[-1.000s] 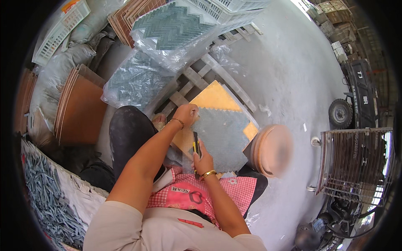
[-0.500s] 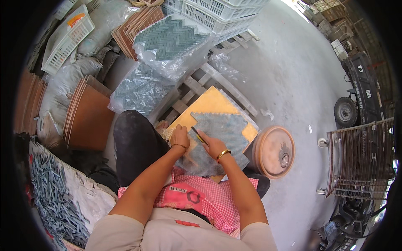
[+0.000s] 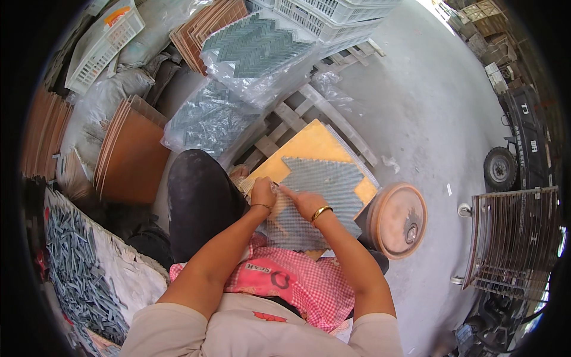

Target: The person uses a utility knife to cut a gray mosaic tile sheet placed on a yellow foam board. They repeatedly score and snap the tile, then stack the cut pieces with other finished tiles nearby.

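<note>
Head view: both our hands at a mesh sheet on a yellow board.

Our left hand (image 3: pixel 262 194) and right hand (image 3: pixel 306 204) sit close together, fingers curled onto the grey mesh sheet (image 3: pixel 321 196) (whether either truly pinches it, we cannot tell). The sheet lies flat on the yellow board (image 3: pixel 309 146), which rests on a wooden pallet (image 3: pixel 297 119). A round pink lid (image 3: pixel 398 220) stands just right of the board; bagged tile sheets (image 3: pixel 262 50) lie beyond.

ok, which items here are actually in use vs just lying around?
In use:
left hand
right hand
grey mesh sheet
orange board

Lying about:
bagged herringbone tile sheets
round lidded tub
white crates
wooden pallet
loose grey tile strips
</note>
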Available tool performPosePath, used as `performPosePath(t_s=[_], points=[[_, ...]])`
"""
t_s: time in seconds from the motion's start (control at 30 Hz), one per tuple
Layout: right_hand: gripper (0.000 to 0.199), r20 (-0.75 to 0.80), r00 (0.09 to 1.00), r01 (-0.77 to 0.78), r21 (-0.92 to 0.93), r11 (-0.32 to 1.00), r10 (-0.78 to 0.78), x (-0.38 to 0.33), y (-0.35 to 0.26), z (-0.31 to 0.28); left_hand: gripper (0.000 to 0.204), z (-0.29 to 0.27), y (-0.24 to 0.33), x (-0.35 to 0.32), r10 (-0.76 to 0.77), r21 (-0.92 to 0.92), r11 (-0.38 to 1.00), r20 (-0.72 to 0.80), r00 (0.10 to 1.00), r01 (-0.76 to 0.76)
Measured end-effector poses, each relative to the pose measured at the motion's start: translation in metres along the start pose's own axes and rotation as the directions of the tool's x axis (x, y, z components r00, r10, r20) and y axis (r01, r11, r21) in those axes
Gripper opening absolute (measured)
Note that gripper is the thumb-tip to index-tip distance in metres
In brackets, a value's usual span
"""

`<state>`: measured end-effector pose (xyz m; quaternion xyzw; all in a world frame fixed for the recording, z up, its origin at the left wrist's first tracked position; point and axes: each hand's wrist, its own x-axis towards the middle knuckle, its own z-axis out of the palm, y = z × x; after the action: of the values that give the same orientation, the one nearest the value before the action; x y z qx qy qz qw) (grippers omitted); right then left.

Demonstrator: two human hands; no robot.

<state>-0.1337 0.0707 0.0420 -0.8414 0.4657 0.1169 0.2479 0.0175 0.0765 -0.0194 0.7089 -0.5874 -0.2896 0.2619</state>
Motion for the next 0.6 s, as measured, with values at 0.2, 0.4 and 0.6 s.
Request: performPosePath(t_s=[0.2,0.4,0.6], points=[[0.056,0.074,0.997,-0.015,-0.055,0.998,0.019,-0.008,-0.003,-0.005,0.014,0.004,-0.002,-0.001,0.003,-0.007,1.0,-0.037,0.999,-0.003],[0.056,-0.013,0.999,-0.037,-0.038,0.999,0.036,-0.018,-0.003,0.003,0.009,0.001,0.001,-0.001,0.041,-0.011,0.999,-0.01,0.999,-0.041],[0.057,-0.069,0.994,-0.09,-0.039,0.995,0.087,-0.035,-0.001,0.013,0.006,-0.003,0.003,-0.003,0.025,-0.033,0.999,-0.013,1.0,-0.025]])
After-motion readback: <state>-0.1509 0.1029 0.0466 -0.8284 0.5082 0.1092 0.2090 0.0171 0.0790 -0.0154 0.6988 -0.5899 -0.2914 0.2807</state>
